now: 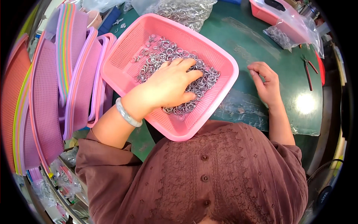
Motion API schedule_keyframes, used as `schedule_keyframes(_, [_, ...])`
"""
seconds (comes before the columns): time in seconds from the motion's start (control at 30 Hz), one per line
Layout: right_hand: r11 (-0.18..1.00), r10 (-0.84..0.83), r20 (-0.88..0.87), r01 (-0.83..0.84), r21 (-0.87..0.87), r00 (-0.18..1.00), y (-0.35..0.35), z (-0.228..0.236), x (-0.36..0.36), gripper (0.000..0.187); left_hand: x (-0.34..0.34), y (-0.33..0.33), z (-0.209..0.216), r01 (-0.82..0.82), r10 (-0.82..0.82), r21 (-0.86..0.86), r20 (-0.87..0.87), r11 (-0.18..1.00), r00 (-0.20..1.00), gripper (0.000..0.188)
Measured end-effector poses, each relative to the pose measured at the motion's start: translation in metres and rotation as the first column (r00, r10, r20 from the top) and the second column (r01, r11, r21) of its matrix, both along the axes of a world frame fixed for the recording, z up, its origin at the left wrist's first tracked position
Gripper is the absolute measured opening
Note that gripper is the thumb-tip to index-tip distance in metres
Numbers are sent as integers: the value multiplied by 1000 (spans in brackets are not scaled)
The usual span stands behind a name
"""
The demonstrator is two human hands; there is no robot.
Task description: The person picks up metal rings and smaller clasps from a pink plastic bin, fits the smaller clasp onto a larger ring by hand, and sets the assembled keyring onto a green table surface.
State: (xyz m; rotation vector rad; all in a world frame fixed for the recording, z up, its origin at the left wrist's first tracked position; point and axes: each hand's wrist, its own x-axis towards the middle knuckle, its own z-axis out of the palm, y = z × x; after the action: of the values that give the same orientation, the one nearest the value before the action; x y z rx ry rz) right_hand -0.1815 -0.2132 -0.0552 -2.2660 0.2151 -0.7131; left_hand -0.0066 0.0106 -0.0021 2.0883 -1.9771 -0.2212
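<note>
A pink plastic basket [220,59] with mesh walls sits tilted at the table's near edge, in front of my body. Many small silvery metal rings [169,48] lie heaped over its bottom. My left hand [171,80], with a pale bangle on the wrist, reaches into the basket. Its fingers are spread and rest on the rings, gripping none that I can see. To the right of the basket, my right hand [265,83] rests at the green table top [257,41]. Its fingers are curled in, thumb close to the fingertips, and nothing shows between them.
Stacked purple, pink and orange baskets [46,97] stand on the left. At the back lies a clear bag of rings [182,13]. Another pink basket [266,13] and a small bag of rings [278,36] are at back right, with dark-handled pliers [308,72] nearer.
</note>
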Motion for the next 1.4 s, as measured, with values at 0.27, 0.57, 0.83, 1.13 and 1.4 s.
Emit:
schedule_keyframes(0.27, [1000,24,-30,-24,-3,999,0,0,-1,12,14,8,-4,-69,71,203,0,977,998,31])
schedule_keyframes(0.57, [998,60,-41,-60,9,997,-3,-4,-2,11,28,19,6,-119,102,234,81,965,991,11])
schedule_keyframes(0.83, [998,62,-34,-62,-5,997,-4,-3,-2,10,40,-2,5,-275,250,129,182,953,951,17])
schedule_keyframes(1.13, [996,90,-25,-90,5,996,-5,-7,-2,10,48,-51,-25,-498,510,117,-110,859,853,27])
schedule_keyframes(1.4, [996,86,-31,-86,8,996,-7,-7,-3,9,46,-53,-36,-537,536,42,-169,842,827,22])
